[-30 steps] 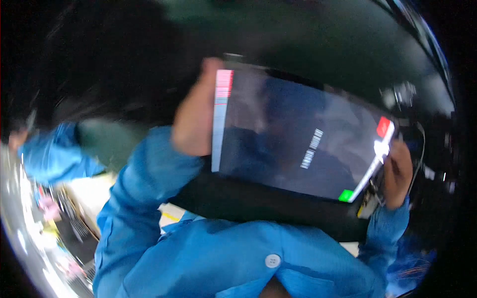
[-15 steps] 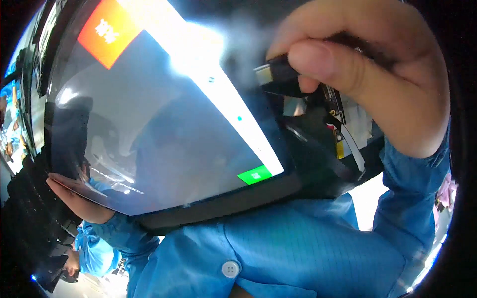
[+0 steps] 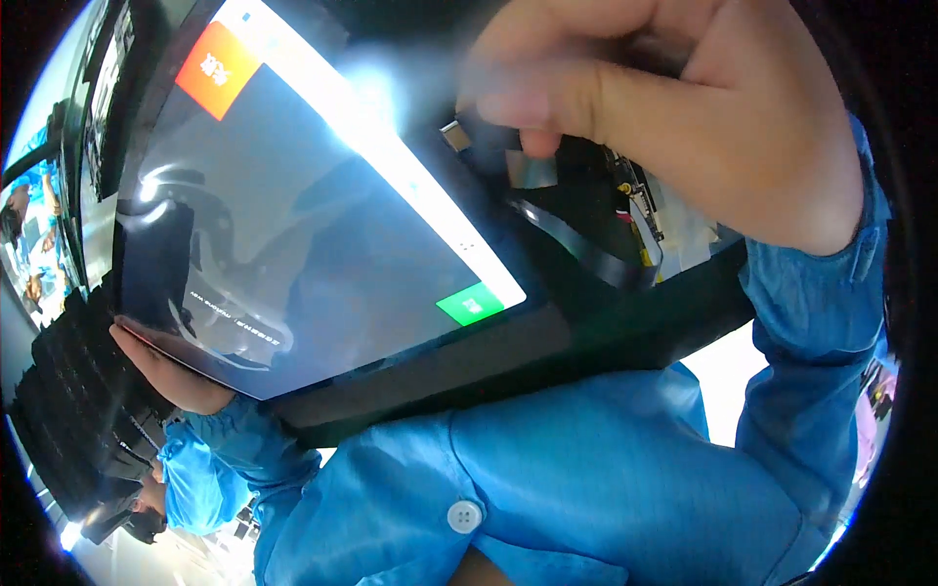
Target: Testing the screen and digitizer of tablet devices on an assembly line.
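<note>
A large flat display (image 3: pixel 322 234) is tilted across the left and middle of the view. Its screen is lit, with an orange block, a white strip and a green block on dark grey. My left hand (image 3: pixel 176 371) grips its lower left edge; some fingers are hidden behind it. My right hand (image 3: pixel 625 107), slightly blurred, is closed in a pinch on a black cable plug (image 3: pixel 455 136). The plug's bare metal end points left at the display's right border; whether it touches cannot be told. A dark flat cable or strip (image 3: pixel 576 244) curves below that hand.
Behind my right wrist are electronic parts and wires (image 3: pixel 635 210). A black ribbed object (image 3: pixel 78 381) stands at the far left. Another person in blue (image 3: pixel 200 479) is at the lower left, and more people (image 3: pixel 34 234) show at the left rim.
My right hand has moved left and slightly up with the plug, closer to the display. In the picture the display's lower edge sits a little higher. My left hand keeps its hold.
</note>
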Available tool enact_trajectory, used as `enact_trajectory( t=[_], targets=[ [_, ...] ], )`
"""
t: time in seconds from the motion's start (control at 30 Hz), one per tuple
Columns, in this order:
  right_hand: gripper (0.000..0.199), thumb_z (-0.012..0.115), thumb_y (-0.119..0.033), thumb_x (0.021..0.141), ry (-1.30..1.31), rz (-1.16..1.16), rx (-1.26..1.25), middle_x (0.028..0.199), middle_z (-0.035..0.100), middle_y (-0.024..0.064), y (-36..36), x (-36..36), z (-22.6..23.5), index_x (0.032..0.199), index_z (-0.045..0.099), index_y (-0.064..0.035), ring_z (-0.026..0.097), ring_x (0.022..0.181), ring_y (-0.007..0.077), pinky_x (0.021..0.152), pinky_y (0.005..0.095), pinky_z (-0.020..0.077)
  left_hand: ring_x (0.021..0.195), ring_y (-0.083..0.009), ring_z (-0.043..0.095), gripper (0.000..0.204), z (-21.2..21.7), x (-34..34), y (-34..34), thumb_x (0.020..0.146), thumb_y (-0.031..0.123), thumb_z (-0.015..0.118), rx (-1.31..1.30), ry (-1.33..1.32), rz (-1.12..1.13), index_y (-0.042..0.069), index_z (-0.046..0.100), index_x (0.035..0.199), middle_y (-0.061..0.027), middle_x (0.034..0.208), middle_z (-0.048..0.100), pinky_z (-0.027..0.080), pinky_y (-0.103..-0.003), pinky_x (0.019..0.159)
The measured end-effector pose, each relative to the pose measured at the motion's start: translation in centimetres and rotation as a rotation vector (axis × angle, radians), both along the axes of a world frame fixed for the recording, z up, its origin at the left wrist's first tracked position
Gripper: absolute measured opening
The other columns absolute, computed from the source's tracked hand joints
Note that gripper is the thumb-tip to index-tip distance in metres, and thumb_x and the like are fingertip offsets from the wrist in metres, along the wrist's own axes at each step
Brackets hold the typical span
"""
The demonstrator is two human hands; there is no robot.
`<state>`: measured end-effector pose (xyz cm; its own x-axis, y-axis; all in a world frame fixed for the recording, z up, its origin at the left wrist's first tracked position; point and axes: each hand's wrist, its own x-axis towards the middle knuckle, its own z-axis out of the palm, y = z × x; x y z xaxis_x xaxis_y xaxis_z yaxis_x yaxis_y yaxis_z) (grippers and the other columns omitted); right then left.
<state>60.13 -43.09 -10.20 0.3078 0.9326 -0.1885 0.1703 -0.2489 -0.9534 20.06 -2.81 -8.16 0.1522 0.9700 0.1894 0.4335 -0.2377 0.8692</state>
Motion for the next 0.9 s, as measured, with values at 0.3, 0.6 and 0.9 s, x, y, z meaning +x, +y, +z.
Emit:
enact_trajectory(
  t=[0.3, 0.6, 0.9],
  targets=[
    [0.016, 0.059, -0.015, 0.085, -0.35, 0.164, 0.078, 0.087, 0.063, 0.0098, 15.5, -8.2, 4.3, 0.092, 0.063, -0.0013, 0.063, 0.078, 0.0175, 0.072, 0.0288, 0.0498, 0.108, -0.022, 0.05, 0.047, 1.3, 2.3, -1.8, 0.096, 0.038, 0.033, -0.456, -0.468, 0.113, 0.003, 0.044, 0.126, -0.0093, 0.124, 0.051, 0.037, -0.03, 0.096],
    [0.017, 0.059, -0.01, 0.082, -1.4, -0.246, 0.283, 0.104, 0.063, 0.0113, 9.7, -3.5, 5.5, 0.096, 0.066, -0.0039, 0.056, 0.104, 0.0275, 0.091, 0.0367, 0.042, 0.094, -0.0232, 0.058, 0.052, 2.2, 1.5, -3.4, 0.092, 0.048, 0.038, -1.008, -0.929, -0.525, 0.004, 0.055, 0.114, -0.0095, 0.106, 0.061, 0.046, -0.034, 0.085],
    [0.029, 0.047, -0.013, 0.088, -1.573, -0.386, -0.033, 0.119, 0.055, 0.0161, 4.1, 0.8, 2.6, 0.112, 0.059, -0.0025, 0.048, 0.115, 0.0297, 0.099, 0.0382, 0.036, 0.077, -0.0159, 0.06, 0.047, 2.0, 0.3, -1.8, 0.093, 0.047, 0.038, -0.981, -0.875, -0.657, 0.007, 0.059, 0.105, -0.004, 0.088, 0.064, 0.05, -0.028, 0.07]
  ],
)
